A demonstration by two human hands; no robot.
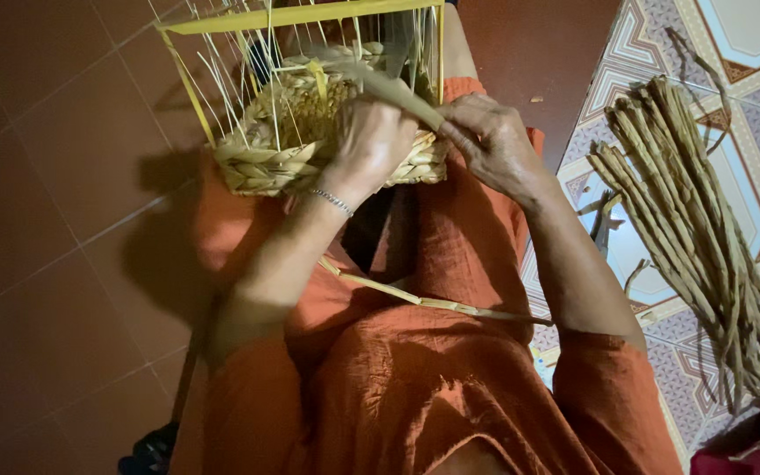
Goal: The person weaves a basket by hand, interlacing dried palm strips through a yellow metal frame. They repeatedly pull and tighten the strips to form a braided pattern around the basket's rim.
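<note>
two hands meet at the half-made woven basket (pixel 327 141) resting on my lap. my left hand (pixel 369 141) is curled closed around the flat fibre strand (pixel 398 88), fingers narrow and pinching it against the weave; my right hand (pixel 490 141) grips the same strand just beside it, fingers closed on it too. a silver bracelet (pixel 334 202) sits on the left wrist.

as i judge it, only the bottom band is woven: a few thick plaited rows run around the base, and above them the thin upright stakes (pixel 239 79) stand bare inside the yellow frame (pixel 292 16). most of the wall height looks left to weave. one long loose strand (pixel 424 301) trails across my orange clothing (pixel 398 387) toward the right.

to my right, well apart from the basket, a bundle of dried stalks (pixel 697 220) lies on the patterned floor tiles (pixel 749 35). to my left the floor is plain reddish-brown tile (pixel 54 220), dim and shadowed. i see no table; the work sits on my lap. a dark object (pixel 147 453) at the lower left is too dim to identify.
</note>
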